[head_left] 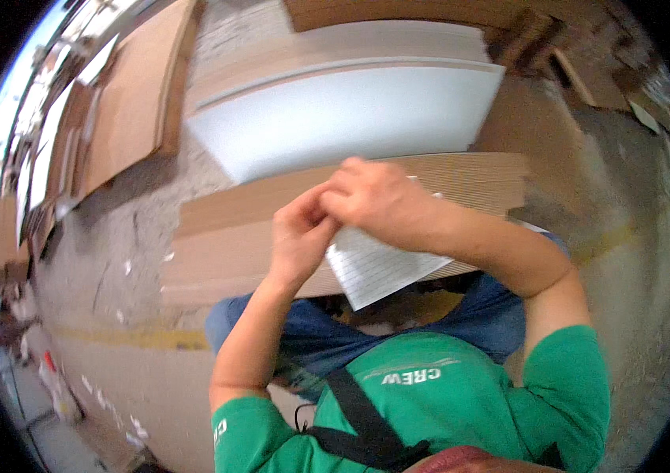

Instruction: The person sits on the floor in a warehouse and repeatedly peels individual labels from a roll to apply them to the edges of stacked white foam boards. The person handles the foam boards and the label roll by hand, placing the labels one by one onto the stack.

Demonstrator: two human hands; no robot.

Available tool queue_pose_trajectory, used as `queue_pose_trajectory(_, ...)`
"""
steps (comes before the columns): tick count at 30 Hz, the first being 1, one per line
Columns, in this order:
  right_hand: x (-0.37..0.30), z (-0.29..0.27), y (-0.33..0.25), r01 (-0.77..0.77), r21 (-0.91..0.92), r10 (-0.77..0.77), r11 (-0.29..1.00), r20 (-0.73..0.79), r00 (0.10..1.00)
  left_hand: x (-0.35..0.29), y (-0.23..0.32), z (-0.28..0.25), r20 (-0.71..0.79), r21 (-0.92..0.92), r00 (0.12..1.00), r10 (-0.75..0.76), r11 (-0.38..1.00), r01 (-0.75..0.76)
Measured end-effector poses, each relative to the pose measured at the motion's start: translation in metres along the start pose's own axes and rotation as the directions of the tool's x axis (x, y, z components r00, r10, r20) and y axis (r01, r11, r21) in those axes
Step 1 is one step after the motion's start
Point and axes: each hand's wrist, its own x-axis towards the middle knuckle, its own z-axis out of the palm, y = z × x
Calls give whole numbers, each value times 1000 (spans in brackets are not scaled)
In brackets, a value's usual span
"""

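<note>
My two hands meet over a stack of brown cardboard sheets in front of my knees. The left hand (301,234) has its thumb and fingers pinched together at the tips. Against those fingertips presses my right hand (374,199), its fingers curled and closed. Whatever may be between the fingers is hidden. Just under the right hand and wrist, a white sheet of paper with ruled lines (382,264) lies tilted over the near edge of the cardboard stack (224,244).
Beyond the stack lies a large white-faced board (350,118) on more layered sheets. A stack of brown cardboard (134,94) stands at the far left, and brown panels (406,12) lie at the back. Yellow lines (134,337) cross the concrete floor.
</note>
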Motion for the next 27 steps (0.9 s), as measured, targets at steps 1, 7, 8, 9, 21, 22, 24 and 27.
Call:
queue_pose_trajectory(1,-1,0,1,11,-9,-11,1000,-11,1000,1,2,1,-6,-41,1000,-29,999,29)
queue_pose_trajectory(7,-6,7,4,20,-54,-26,998,-113,993,8,-5,-1,34,-141,990,-139,980,143)
queue_pose_trajectory(8,-7,8,4,44,-105,-57,993,-125,990,9,-8,-3,52,-162,985,-166,972,172)
queue_pose_trajectory(9,-7,10,3,47,-115,-63,992,-144,988,11,-6,-2,71,-233,978,-198,950,209)
queue_pose_trajectory(21,-155,37,289,-425,899,979,105,-17,205,24,-14,-15,-28,-349,950,-311,894,282)
queue_pose_trajectory(22,-170,45,312,-502,861,989,85,-13,145,25,-18,-16,-52,-379,952,-302,888,261)
queue_pose_trajectory(24,-182,60,342,-616,771,986,161,-97,136,25,-23,-17,-83,-400,941,-327,876,269)
queue_pose_trajectory(27,-180,80,361,-727,629,960,275,-223,170,26,-22,-16,-96,-402,924,-371,864,305)
